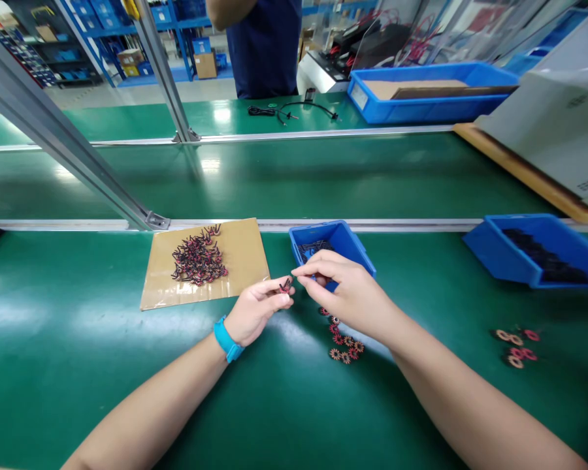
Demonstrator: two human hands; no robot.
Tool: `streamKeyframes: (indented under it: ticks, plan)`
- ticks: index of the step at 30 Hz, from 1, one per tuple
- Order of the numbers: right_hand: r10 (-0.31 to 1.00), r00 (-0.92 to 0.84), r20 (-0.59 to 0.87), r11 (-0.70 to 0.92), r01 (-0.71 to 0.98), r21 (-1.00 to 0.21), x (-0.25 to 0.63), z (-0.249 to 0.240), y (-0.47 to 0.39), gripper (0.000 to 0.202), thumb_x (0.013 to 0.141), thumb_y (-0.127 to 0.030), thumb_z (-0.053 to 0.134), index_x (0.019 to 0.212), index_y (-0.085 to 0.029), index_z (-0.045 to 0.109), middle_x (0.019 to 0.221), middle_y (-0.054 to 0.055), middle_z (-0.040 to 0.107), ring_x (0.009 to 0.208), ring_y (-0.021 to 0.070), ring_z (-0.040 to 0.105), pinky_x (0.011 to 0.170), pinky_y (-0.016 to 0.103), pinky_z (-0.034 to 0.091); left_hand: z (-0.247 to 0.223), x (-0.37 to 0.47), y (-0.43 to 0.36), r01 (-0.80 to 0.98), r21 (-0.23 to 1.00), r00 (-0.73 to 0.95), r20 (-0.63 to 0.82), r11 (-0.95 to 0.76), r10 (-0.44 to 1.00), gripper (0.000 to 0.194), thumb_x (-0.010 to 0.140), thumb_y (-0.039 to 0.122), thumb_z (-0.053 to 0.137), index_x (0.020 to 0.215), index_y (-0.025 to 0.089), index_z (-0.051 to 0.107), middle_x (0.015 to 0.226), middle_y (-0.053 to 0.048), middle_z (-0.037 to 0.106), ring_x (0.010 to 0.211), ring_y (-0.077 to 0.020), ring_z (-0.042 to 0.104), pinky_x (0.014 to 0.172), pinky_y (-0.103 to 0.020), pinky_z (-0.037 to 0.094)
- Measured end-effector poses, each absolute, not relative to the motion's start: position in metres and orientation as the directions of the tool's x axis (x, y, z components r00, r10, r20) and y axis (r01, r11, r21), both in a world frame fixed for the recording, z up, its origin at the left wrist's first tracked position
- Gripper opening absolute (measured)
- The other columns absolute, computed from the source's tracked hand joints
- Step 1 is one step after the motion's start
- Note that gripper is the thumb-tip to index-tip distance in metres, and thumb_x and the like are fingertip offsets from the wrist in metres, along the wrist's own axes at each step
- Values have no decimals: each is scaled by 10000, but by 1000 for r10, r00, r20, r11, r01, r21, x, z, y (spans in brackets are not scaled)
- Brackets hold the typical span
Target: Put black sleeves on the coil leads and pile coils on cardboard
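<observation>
My left hand (pixel 255 312), with a blue wristband, pinches a small red-and-black wound part (pixel 285 287) between thumb and fingers. Close to that part, the thumb and index finger of my right hand (pixel 345 290) are pressed together; anything between them is too small to name. Behind my right hand is a blue bin (pixel 357 251) with dark pieces inside, partly covered by the hand. Several round red-and-tan parts (pixel 347 341) lie on the green table below my right hand. A pile of red-and-black parts (pixel 198 260) rests on a cardboard sheet (pixel 247 251) at the left.
At the right stands another blue bin (pixel 502 251) holding black pieces, with several ring-shaped parts (pixel 515 354) nearer me. A metal post (pixel 93 153) slants across the left. Beyond the rail are black cables (pixel 262 111), a blue tray (pixel 379 111) and a person (pixel 264 52).
</observation>
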State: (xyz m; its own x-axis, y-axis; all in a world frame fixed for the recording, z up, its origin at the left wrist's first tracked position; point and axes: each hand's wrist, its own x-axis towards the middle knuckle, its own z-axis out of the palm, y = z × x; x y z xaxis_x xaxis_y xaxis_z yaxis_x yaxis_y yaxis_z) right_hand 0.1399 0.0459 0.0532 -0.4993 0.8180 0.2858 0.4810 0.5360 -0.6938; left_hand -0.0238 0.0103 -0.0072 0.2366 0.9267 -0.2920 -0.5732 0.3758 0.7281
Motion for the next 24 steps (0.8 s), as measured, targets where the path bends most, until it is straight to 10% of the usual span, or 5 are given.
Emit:
streamKeyframes:
  ticks: [17, 24]
  plan:
    - [833, -543, 104, 426, 512, -746, 140, 58, 47, 166, 841, -275, 547, 755, -189, 661, 732, 24, 597, 677, 130, 559, 615, 260, 452, -9, -21, 12, -520, 794, 160, -272, 316, 949, 290, 516, 191, 824, 789, 178, 729, 808, -12, 697, 729, -104, 604, 826, -313, 467]
    - [901, -421, 102, 417, 780, -466, 165, 46, 80, 239, 837, -270, 538, 1001, -148, 661, 971, 102, 659, 805, 197, 632, 751, 324, 495, -6, -43, -8, 3, 999, -83, -52, 53, 995, 205, 624, 241, 747, 818, 181, 723, 882, -52, 635, 761, -154, 628, 752, -330, 521]
